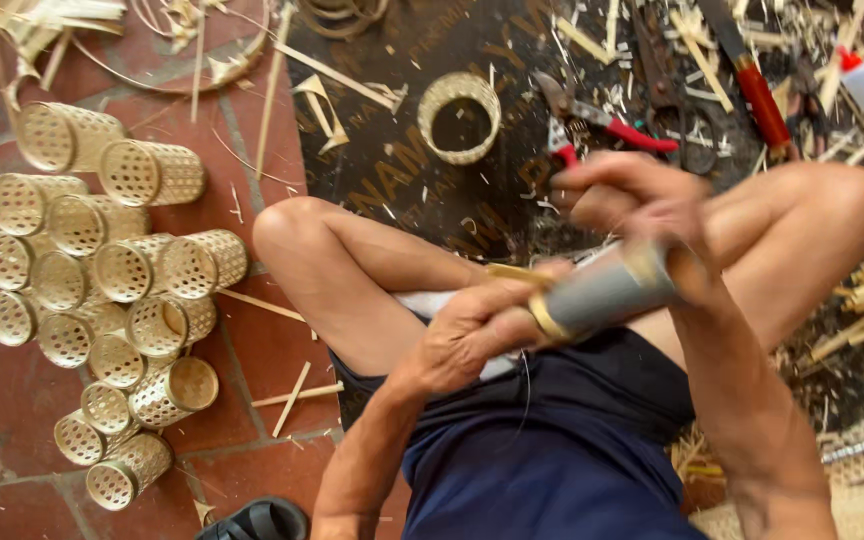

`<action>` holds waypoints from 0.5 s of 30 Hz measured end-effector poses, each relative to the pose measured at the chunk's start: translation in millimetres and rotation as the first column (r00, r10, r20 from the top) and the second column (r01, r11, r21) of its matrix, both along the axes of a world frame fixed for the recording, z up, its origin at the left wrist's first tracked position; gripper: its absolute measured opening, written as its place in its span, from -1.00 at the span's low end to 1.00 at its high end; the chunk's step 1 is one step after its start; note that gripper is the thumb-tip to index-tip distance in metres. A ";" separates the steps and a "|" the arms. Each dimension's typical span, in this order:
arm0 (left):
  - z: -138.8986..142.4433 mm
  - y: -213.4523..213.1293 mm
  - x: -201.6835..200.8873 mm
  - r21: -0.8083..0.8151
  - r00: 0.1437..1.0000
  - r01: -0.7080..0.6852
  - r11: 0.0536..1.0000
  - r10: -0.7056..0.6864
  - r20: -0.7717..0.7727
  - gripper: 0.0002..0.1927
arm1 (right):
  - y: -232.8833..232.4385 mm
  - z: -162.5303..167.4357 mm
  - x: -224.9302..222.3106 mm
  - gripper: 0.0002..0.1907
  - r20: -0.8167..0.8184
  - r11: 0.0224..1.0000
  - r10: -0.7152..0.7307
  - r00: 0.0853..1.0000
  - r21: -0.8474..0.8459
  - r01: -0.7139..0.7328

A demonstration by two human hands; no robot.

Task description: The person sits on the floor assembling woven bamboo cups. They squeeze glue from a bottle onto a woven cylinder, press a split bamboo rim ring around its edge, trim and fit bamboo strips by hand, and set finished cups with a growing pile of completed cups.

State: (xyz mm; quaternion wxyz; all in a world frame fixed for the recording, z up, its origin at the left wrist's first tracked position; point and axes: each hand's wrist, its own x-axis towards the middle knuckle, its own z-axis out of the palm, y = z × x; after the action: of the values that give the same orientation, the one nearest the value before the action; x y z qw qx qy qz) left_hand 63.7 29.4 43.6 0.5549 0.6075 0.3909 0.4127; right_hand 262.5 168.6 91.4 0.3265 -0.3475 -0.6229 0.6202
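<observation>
Over my lap, my left hand [472, 330] grips the near end of a grey cylindrical form [607, 290], where a thin yellow bamboo strip [517, 272] wraps around it. My right hand [642, 200] is blurred and closes over the far end of the same grey cylinder. The cylinder lies tilted between my bare knees, above my dark blue shorts.
Several woven bamboo cups [112, 290] lie piled on the red tile floor at the left. A woven ring [459, 117] sits on a dark board [392, 170] ahead, beside red-handled pliers [602, 120] and a red-handled knife [757, 90]. Bamboo strips and shavings litter the right side.
</observation>
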 end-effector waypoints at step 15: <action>31.5 0.1 26.0 -0.143 0.933 -0.352 0.925 0.359 0.024 -0.51 | -80.5 10.4 10.2 -0.86 0.017 0.931 -0.363 0.932 -0.023 0.364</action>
State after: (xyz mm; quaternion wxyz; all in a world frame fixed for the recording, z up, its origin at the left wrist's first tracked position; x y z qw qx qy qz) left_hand 89.7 29.6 75.1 0.5208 0.4766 0.5078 0.4937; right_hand 272.7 88.1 101.8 0.4272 -0.4647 -0.5420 0.5548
